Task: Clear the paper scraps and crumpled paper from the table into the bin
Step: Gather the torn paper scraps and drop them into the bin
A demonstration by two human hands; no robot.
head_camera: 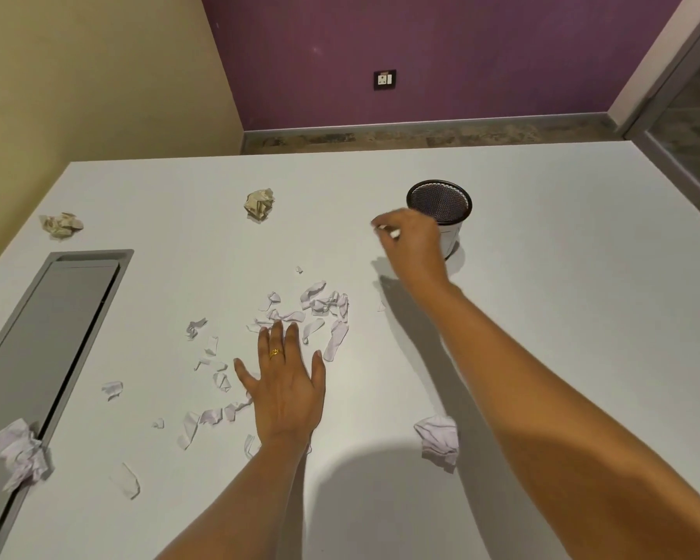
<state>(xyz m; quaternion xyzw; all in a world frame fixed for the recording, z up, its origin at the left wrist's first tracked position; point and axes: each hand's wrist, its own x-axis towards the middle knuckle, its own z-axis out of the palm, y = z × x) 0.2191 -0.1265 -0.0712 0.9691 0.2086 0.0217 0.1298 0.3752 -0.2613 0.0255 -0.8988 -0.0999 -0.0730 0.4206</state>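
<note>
My right hand pinches scraps beside the bin; I should clear its rim before dropping; my left hand lies flat, released

A smooth, matt white table carries thin, creased paper scraps, a rough beige crumpled paper ball and a softer white crumpled paper ball. The bin shows fine metal mesh inside, with a dark rim and a smooth pale outer wall. The inset cable hatch looks like matt grey metal. A gold ring shines.
</note>
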